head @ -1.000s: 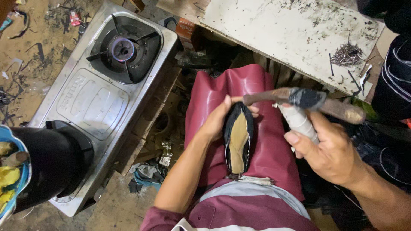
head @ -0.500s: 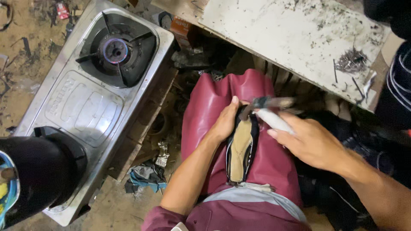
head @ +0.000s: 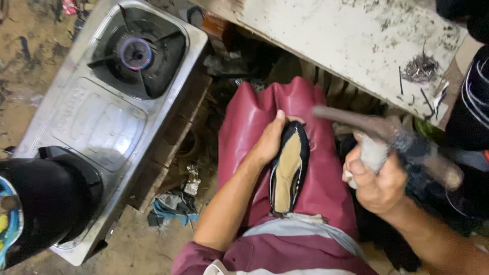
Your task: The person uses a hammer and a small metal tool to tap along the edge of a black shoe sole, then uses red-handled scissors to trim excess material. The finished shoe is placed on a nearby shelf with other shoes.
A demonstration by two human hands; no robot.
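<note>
My hammer is motion-blurred; its head shape cannot be read. My right fingers cover the middle of its wrapped handle. My left hand hides the left side of the shoe's toe. The shoe's heel end lies under a grey fold. The black pot is cut off at the left edge. The small nails on the desk are too small to count.

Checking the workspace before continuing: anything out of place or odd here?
Yes: the gas stove sits on the dirt floor with its burner lit and nothing on it. Loose nails lie scattered on the bench.
</note>
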